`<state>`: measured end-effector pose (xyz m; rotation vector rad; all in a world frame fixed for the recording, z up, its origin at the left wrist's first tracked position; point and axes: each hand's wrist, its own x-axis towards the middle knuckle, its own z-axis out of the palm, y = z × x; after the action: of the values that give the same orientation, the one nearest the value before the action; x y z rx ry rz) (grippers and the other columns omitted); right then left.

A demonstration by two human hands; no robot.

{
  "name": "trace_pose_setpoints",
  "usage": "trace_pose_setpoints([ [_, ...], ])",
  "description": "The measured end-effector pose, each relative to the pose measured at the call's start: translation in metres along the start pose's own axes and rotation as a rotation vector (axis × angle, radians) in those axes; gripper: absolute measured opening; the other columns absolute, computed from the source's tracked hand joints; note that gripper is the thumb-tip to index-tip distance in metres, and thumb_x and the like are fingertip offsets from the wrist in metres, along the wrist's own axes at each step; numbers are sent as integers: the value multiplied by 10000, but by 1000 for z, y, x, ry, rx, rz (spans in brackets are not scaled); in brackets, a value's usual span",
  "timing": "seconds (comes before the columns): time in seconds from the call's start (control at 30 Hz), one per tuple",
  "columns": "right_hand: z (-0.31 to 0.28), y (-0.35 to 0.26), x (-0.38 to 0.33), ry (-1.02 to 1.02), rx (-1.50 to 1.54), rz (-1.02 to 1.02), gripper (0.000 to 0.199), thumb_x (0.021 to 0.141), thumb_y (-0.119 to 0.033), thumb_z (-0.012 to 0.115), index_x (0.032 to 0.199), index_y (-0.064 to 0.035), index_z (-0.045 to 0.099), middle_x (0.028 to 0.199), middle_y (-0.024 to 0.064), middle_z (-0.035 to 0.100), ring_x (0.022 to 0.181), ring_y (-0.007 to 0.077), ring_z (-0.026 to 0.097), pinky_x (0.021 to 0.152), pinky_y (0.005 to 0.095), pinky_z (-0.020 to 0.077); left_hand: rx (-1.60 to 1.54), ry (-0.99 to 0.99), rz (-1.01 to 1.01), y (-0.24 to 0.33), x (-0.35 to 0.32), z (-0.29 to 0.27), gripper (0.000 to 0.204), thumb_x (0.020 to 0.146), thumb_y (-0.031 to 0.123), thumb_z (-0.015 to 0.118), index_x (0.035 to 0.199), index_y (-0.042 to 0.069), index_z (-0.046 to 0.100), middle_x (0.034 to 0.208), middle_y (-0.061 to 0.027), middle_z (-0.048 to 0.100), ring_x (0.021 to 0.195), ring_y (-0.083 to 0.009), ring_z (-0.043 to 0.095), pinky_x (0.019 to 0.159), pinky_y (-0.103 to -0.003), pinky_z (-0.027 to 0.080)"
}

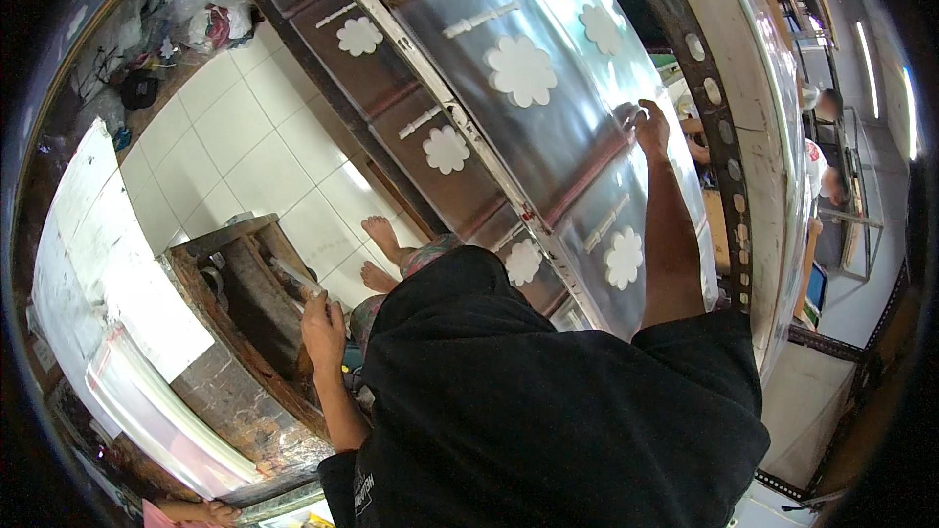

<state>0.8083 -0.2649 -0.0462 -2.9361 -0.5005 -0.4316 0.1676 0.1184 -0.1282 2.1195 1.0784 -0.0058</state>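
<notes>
My left hand (324, 334) is at an open wooden drawer (249, 279), its fingers closed on one end of a long pale stick-like thing (293, 275). I cannot make out its exact kind. Stretched out far to the right, my right hand (652, 129) rests over a shiny clear plastic sheet (577, 88) with its fingers curled together. Something small may be between those fingertips, but it is too small to name. White flower-shaped pieces (521, 70) and short white bars (481, 20) show on or through the sheet, in several places.
A long pale rail (421, 68) runs across the sheeted surface. A perforated metal bar (712, 93) borders its far side. At the left stands a worn table (240, 391) with white sheets. Another person's hand (217, 512) is at the lower left; more people are beyond the right edge.
</notes>
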Motion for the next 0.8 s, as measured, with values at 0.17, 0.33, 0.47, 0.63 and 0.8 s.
trace_pose_setpoints([
  [0.17, -4, -46, 1, 219, 61, -40, 253, 952, -80, 538, 1150, -57, 694, 1142, 146, 705, 1055, 304, 667, 940, 397, 516, 19, 100, 55, -5, -4, 1, 304, 915, 105, 636, 1170, -58, 663, 1004, -249, 649, 953, -433, 631, 856, -490, 496],
  [0.33, -44, -224, -18, 52, 669, -164, 247, 989, -32, 545, 1202, -39, 671, 1138, 117, 716, 1087, 239, 681, 923, 354, 536, -34, 133, 29, 5, 8, -3, 301, 914, 90, 633, 1176, -55, 659, 994, -249, 649, 934, -437, 630, 848, -490, 498],
  [0.47, -63, -343, -41, -247, 934, -441, 216, 1026, -30, 523, 1204, 0, 640, 1110, 91, 706, 990, 170, 708, 819, 279, 524, -13, 238, 70, 8, 12, -7, 278, 905, 62, 638, 1159, -47, 664, 985, -242, 652, 919, -422, 642, 818, -473, 515],
  [0.63, -65, -454, -76, -531, 1274, -583, 250, 1020, -91, 558, 1224, 10, 663, 1105, 128, 721, 956, 196, 712, 869, 309, 560, -133, 399, -95, 30, -2, -36, 265, 897, 107, 680, 1133, -15, 680, 983, -204, 663, 866, -373, 663, 783, -458, 520],
  [0.8, -74, -509, -111, -850, 1311, -690, 255, 1015, -93, 583, 1233, 31, 633, 1078, 116, 711, 949, 176, 681, 878, 312, 529, -96, 649, -153, 41, -36, -76, 275, 884, 113, 693, 1131, -4, 666, 1073, -184, 653, 1021, -378, 620, 885, -445, 497],
])
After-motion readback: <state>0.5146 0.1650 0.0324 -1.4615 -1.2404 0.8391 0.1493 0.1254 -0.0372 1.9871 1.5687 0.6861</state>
